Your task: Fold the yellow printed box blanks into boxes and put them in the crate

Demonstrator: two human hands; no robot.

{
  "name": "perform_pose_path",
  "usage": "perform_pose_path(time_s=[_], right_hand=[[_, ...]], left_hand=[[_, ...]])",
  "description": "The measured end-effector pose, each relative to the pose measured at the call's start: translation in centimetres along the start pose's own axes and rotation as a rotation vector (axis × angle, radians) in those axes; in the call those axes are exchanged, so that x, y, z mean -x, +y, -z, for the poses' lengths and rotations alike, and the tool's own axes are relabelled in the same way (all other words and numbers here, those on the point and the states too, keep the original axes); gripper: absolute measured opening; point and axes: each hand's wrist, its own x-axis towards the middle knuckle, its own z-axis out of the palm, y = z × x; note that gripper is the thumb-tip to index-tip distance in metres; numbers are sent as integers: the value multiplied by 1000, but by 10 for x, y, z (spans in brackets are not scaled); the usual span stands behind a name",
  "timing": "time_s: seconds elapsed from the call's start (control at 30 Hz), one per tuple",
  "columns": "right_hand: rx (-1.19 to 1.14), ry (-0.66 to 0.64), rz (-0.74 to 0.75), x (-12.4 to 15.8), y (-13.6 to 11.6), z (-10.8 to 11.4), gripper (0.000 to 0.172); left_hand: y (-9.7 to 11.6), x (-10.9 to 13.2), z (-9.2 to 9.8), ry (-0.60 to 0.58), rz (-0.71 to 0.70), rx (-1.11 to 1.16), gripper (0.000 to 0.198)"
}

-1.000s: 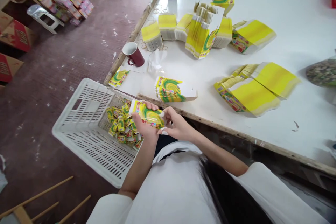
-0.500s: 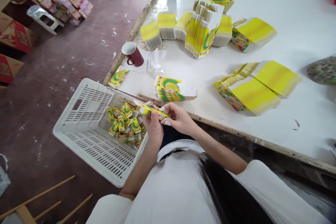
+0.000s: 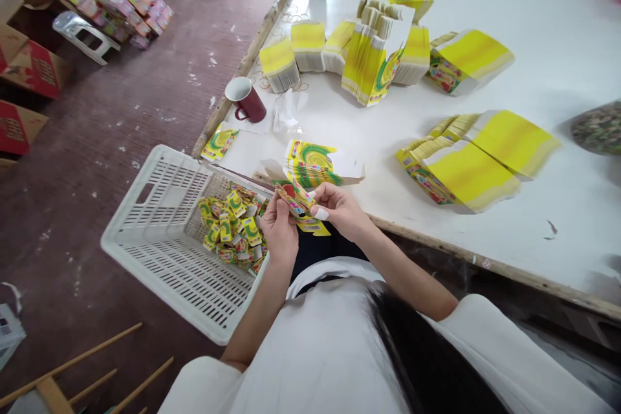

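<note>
1. The thumb and fingertips of the right hand (image 3: 339,210) pinch one end of a printed yellow-and-green carton (image 3: 297,197), just right of the basket (image 3: 145,220); a white covering (image 3: 320,213) shows on the right thumb.
2. The left hand (image 3: 281,236), nearer the basket, grips the carton's other end, thumb on the near side; its remaining fingers are mostly hidden, so I cannot tell how they lie.
3. The carton tilts between both hands, with a barcoded flap (image 3: 315,228) hanging below the right thumb — too small to tell whether any end is tucked.
4. For neat handling, I would let the left hand steady the body while the right works close to the crease; a light pinch should spare the thin board, as pressing mid-panel could buckle it.
5. Left of the hands, small packs (image 3: 226,228) lie heaped inside the basket. It seems wise to keep wrists clear of its rim.
6. Just beyond the hands, right of the basket, a fanned stack of cartons (image 3: 313,165) rests at the edge of the table (image 3: 572,65).
7. Farther out, a red mug (image 3: 250,102) stands beyond the basket, and yellow bundles (image 3: 466,171) lie well to its right — both apart from the working fingers.
</note>
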Motion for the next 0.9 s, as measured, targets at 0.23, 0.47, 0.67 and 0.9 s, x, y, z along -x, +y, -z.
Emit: perform_pose_path(time_s=[0.23,0.47,0.67,0.9], right_hand=[[134,126,71,-3,4,3,46],[553,-21,172,4,1,21,3],[1184,-171,580,17,-26,28,36],[1477,-271,926,18,-36,13,21]], left_hand=[[8,2,-2,-3,15,-7,33],[19,-18,15,0,-16,-72,33],[61,-38,49,-402,59,-248,79],[58,-15,28,-818,197,-1003,84]])
